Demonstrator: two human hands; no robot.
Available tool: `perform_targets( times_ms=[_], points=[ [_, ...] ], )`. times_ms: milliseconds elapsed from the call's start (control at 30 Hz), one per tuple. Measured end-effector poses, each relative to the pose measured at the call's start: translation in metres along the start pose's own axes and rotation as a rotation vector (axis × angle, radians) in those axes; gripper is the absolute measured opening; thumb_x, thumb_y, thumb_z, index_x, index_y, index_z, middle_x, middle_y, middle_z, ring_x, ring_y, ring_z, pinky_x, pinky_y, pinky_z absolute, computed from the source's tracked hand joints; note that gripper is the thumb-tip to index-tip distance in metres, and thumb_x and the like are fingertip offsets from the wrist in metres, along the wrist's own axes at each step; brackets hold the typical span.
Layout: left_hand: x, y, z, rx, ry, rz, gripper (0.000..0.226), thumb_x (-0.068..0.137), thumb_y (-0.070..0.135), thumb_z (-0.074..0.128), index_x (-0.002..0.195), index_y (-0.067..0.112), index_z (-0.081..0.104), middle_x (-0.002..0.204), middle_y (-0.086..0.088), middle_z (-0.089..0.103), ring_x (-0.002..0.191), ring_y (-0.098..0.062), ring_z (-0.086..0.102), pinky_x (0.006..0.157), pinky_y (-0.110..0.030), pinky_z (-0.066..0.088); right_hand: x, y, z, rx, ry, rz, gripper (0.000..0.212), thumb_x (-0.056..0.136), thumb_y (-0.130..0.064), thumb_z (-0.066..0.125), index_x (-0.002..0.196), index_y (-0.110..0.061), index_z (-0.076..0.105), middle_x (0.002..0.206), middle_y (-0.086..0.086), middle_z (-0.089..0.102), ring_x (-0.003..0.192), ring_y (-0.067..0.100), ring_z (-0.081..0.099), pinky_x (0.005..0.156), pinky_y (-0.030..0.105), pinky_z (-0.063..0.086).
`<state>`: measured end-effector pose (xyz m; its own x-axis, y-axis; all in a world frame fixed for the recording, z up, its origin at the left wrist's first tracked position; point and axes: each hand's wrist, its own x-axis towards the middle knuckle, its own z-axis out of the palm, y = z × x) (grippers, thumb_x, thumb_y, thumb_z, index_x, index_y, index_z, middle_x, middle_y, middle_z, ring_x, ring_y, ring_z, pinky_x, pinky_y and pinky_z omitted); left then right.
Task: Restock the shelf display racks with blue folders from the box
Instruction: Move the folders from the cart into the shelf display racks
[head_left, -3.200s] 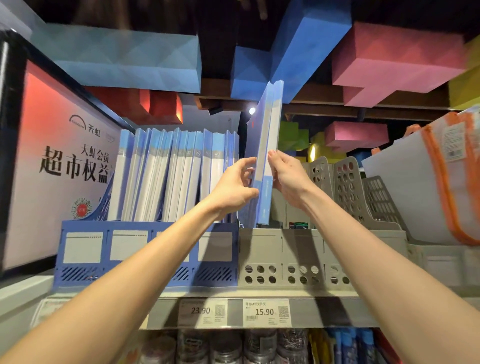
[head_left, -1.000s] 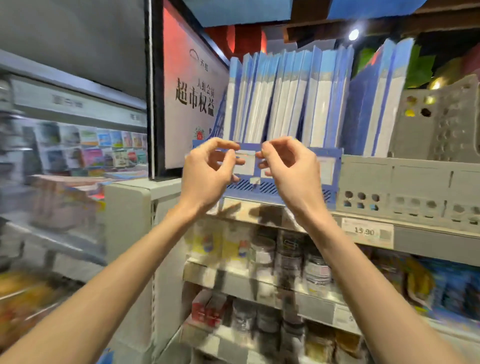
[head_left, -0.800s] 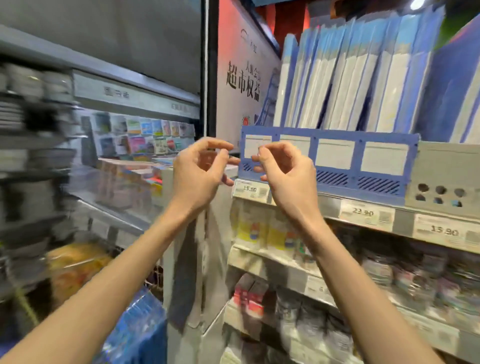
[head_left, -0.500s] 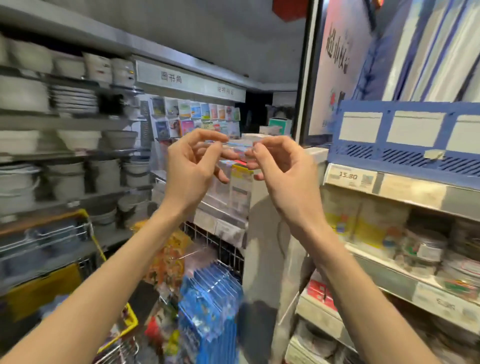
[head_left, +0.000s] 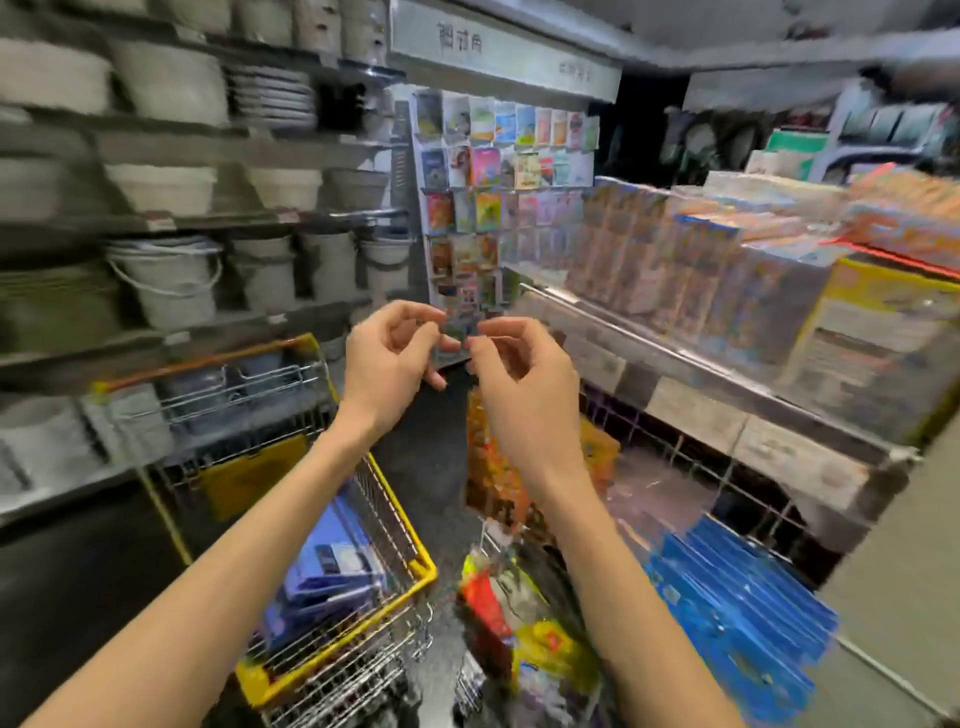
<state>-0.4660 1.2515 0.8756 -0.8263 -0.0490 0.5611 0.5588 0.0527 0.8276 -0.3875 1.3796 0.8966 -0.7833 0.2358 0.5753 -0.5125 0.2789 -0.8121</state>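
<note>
My left hand (head_left: 387, 358) and my right hand (head_left: 519, 374) are raised side by side in mid-air. The thumb and forefinger of each pinch a small clear scrap (head_left: 457, 340) between them; blur hides what it is. Low at the right lies a stack of blue folders (head_left: 737, 618), well below both hands. More blue packs (head_left: 332, 571) lie in a yellow wire cart (head_left: 415, 566) under my left forearm. The display racks are out of view.
Shelves of white buckets and bowls (head_left: 171, 280) run along the left. A card rack (head_left: 498, 171) stands straight ahead. A shelf of boxed goods (head_left: 727, 291) runs along the right, with orange and yellow packs (head_left: 519, 597) hanging below it.
The view has swung left and down, away from the folder racks, to the aisle, cart and blue stack. Both hands have kept their pinch and stayed together before me.
</note>
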Motion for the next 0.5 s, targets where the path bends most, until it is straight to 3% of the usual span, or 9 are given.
perform_targets(
  times_ms=[133, 267, 400, 500],
  points=[
    [0.002, -0.069, -0.051, 0.048, 0.091, -0.160, 0.013, 0.099, 0.001, 0.053, 0.104, 0.001, 0.065, 0.080, -0.009, 0.076, 0.057, -0.033, 0.068, 0.049, -0.031, 0.054, -0.010, 0.059, 0.064, -0.005, -0.069, 0.120, 0.006, 0.093, -0.014, 0.064, 0.096, -0.018, 0.066, 0.075, -0.009, 0.067, 0.065, -0.001, 0.061, 0.063, 0.020, 0.048],
    [-0.011, -0.133, -0.090, 0.126, 0.167, -0.346, 0.012, 0.099, 0.004, 0.053, 0.102, 0.006, 0.065, 0.077, -0.005, 0.077, 0.043, -0.022, 0.062, 0.051, -0.030, 0.048, -0.024, 0.116, 0.117, -0.029, -0.174, 0.267, 0.007, 0.093, -0.018, 0.062, 0.099, -0.019, 0.067, 0.081, -0.008, 0.069, 0.071, 0.001, 0.062, 0.065, 0.016, 0.046],
    [-0.030, -0.196, -0.125, 0.227, 0.201, -0.540, 0.013, 0.100, 0.006, 0.051, 0.105, 0.006, 0.064, 0.083, -0.008, 0.076, 0.042, -0.016, 0.063, 0.039, -0.019, 0.039, -0.040, 0.175, 0.171, -0.078, -0.282, 0.438, 0.012, 0.093, -0.019, 0.060, 0.101, -0.017, 0.068, 0.088, -0.006, 0.069, 0.086, 0.009, 0.062, 0.066, 0.015, 0.041],
    [-0.029, -0.246, -0.150, 0.295, 0.213, -0.665, 0.013, 0.100, 0.010, 0.052, 0.109, 0.009, 0.062, 0.086, -0.007, 0.077, 0.049, -0.022, 0.067, 0.039, -0.021, 0.037, -0.041, 0.220, 0.214, -0.080, -0.352, 0.576, 0.014, 0.093, -0.016, 0.059, 0.102, -0.014, 0.068, 0.094, 0.000, 0.070, 0.087, 0.013, 0.062, 0.062, 0.006, 0.041]
  ],
)
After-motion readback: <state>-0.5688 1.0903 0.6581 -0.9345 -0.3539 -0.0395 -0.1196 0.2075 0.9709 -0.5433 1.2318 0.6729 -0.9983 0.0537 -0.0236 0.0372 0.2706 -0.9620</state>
